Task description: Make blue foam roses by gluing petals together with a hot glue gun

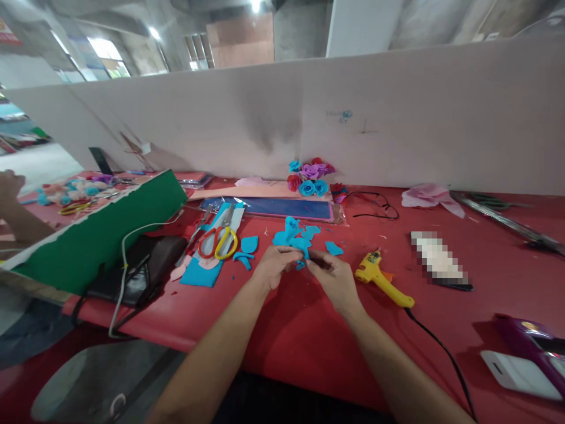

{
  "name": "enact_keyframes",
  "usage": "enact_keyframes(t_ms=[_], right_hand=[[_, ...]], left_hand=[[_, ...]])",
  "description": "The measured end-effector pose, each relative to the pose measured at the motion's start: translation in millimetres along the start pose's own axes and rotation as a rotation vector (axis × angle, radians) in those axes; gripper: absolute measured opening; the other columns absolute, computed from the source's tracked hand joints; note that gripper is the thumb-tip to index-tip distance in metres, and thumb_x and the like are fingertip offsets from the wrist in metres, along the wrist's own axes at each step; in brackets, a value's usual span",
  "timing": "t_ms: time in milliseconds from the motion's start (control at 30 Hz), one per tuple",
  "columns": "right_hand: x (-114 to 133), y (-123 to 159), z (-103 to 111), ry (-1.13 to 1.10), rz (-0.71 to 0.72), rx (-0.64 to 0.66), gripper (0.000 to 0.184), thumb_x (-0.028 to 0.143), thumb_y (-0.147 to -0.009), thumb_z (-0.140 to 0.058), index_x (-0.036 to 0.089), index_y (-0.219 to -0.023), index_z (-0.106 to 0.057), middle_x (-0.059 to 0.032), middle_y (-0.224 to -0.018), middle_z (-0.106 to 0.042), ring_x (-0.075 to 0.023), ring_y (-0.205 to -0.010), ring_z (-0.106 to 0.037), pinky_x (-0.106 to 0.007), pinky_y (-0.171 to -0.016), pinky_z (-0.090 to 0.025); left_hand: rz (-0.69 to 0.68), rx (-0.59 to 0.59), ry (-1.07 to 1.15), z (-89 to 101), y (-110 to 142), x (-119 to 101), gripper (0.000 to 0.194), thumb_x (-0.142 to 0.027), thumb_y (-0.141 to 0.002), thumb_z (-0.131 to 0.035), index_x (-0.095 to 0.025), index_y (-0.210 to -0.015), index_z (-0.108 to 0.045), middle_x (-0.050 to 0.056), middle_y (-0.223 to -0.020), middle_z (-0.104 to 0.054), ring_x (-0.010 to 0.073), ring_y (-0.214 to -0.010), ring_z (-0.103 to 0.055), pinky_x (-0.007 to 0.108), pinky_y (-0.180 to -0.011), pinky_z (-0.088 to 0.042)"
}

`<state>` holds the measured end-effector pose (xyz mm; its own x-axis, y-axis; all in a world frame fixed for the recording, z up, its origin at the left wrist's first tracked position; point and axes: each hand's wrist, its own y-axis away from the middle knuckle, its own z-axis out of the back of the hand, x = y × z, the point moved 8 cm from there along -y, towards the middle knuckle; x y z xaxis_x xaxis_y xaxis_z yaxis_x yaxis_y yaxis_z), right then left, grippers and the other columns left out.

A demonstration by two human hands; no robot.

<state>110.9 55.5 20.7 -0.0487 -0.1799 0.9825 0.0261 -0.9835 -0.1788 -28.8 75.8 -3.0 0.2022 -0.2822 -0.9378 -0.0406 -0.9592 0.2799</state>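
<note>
My left hand [274,268] and my right hand [334,277] meet over the red table, fingertips pinched on a small blue crepe paper piece [303,262]. Its exact shape is partly hidden by the fingers. Just beyond it lie several blue paper petals [286,237], one of them curled upright. A loose blue petal [334,248] rests past my right hand, and another petal [249,244] is to the left, above a curled blue strip [242,259]. Scissors [218,242] with one red and one yellow handle lie on folded blue paper [200,272]. A yellow glue gun [386,282] is right of my right hand.
Finished paper flowers [312,172] stand at the back against a white partition [185,123]. A green board [101,235] and black bag [136,271] are at left, with a co-worker's arm [17,206] beyond. A pixelated item [441,262] and white charger [521,374] lie right.
</note>
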Motion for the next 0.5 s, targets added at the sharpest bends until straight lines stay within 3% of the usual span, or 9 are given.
enact_keyframes(t_ms=[300,400,500], right_hand=[[0,1,-2,-0.035,-0.007,0.024,0.025,0.031,-0.076,-0.061,0.019,-0.094,-0.072,-0.0043,-0.090,-0.074,-0.0224,-0.086,-0.067,-0.036,-0.081,-0.052],[-1,-1,3,-0.026,-0.029,-0.017,0.022,0.036,-0.077,-0.060,0.019,-0.086,-0.071,-0.0034,-0.077,-0.072,-0.0194,-0.071,-0.066,-0.031,-0.069,-0.053],[-8,-4,13,0.019,-0.061,-0.087,0.023,0.039,-0.076,-0.061,0.019,-0.082,-0.070,-0.0013,-0.063,-0.067,-0.0170,-0.057,-0.061,-0.029,-0.057,-0.049]], left_hand=[[-0.005,0.019,-0.021,-1.8,1,-1,0.018,-0.025,-0.053,-0.072,-0.013,-0.064,-0.068,-0.002,-0.052,-0.055,0.0041,-0.042,-0.032,0.024,-0.045,-0.020],[-0.006,0.042,-0.007,-1.6,0,-3,0.015,-0.025,-0.054,-0.070,-0.015,-0.062,-0.063,-0.005,-0.045,-0.045,0.0037,-0.040,-0.028,0.024,-0.044,-0.018],[-0.028,-0.017,-0.014,9.8,-3,-8,0.011,-0.026,-0.059,-0.063,-0.018,-0.062,-0.055,-0.009,-0.040,-0.031,0.0040,-0.037,-0.020,0.024,-0.043,-0.016]])
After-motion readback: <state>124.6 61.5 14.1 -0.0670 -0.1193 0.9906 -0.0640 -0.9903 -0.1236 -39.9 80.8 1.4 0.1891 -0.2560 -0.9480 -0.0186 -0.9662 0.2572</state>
